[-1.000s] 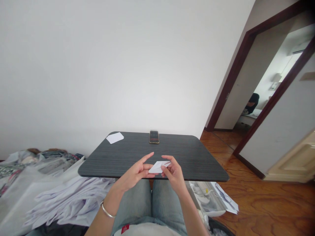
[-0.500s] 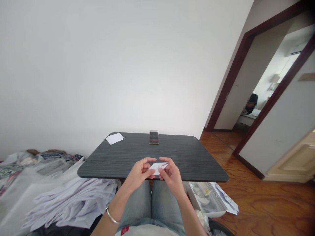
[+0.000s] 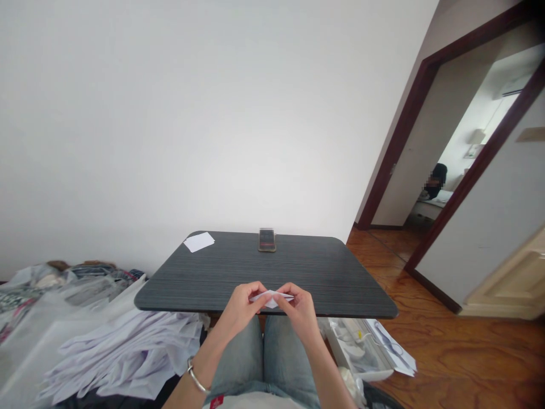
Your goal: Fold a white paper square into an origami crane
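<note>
A small folded piece of white paper (image 3: 271,300) is pinched between both my hands, just above the near edge of the dark table (image 3: 238,267). My left hand (image 3: 244,304) grips its left part, thumb on the near side and fingers curled behind. On the right part, my right hand (image 3: 298,307) holds it the same way. The two thumb tips meet close to the paper's middle, and pointed corners stick out to either side. Fingers behind the paper are partly hidden.
White paper sheets (image 3: 199,242) lie at the table's far left corner. A phone-like device (image 3: 267,240) stands near the back edge. Left of the table are piled white cloth-like sheets (image 3: 128,352) and plastic bags; at right, a white box (image 3: 361,352) on the wooden floor. A person (image 3: 436,180) is beyond the doorway.
The paper has tilted and now appears thinner, more edge-on. My index fingers, stretched along its far side before, have curled in around it.
</note>
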`<state>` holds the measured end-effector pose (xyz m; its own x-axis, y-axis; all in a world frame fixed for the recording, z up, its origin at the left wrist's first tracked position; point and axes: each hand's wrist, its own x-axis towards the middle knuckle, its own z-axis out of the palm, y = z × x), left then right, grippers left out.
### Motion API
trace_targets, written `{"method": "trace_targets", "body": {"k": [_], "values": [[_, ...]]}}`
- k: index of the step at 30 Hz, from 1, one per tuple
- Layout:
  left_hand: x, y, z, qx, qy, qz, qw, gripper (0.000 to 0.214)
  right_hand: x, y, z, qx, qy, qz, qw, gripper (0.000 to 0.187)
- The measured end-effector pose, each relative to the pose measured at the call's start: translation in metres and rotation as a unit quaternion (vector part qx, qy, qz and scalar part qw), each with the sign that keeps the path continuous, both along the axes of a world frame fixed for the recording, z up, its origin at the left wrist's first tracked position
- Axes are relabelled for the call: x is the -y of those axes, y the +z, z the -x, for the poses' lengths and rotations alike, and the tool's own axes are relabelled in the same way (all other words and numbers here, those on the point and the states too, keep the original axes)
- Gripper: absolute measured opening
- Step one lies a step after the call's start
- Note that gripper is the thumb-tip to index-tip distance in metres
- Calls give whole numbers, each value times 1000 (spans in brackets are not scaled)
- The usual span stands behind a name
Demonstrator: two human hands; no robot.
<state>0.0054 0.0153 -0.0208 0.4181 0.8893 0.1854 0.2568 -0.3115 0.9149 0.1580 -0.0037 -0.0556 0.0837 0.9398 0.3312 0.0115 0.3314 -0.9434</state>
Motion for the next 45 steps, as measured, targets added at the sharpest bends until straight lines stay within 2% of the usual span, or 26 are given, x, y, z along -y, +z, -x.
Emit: {"method": "trace_targets", "body": {"k": [4, 8, 14, 21, 24, 28, 30, 34, 38, 40, 43, 45], "values": [[3, 5, 0, -39, 14, -95, 995, 26, 2, 3, 2, -12, -11, -12, 1000, 19], [4, 6, -2, -40, 15, -139, 989, 24, 1, 3, 2, -14, -13, -33, 999, 21], [1, 5, -3, -34, 15, -157, 987, 23, 0, 3, 1, -13, 3, -44, 999, 20], [-4, 2, -2, -3, 3, -97, 995, 16, -2, 1, -1, -7, -32, -46, 998, 19], [-5, 0, 0, 0, 29, -132, 991, 13, -2, 0, -3, -2, -43, -65, 997, 19], [-7, -5, 4, 45, 56, -191, 979, 13, -4, -4, -2, -28, -66, -99, 993, 12], [-7, -5, 5, 75, 57, -221, 971, 10, -4, -5, 0, -69, -74, -97, 990, 20], [-3, -3, 5, 78, 65, -292, 951, 9, -2, -4, 3, -110, -41, -83, 990, 27], [0, -1, 4, 76, 89, -356, 927, 11, 2, -1, -2, -120, -44, -83, 988, 32], [2, -1, 4, 78, 100, -382, 915, 12, 5, 0, -4, -123, -15, -74, 990, 33], [4, -2, 3, 73, 101, -420, 899, 12, 9, -2, -2, -103, 29, -76, 991, 29], [6, -2, 2, 64, 91, -438, 892, 12, 10, -3, 0, -82, 23, -100, 991, 20]]}}
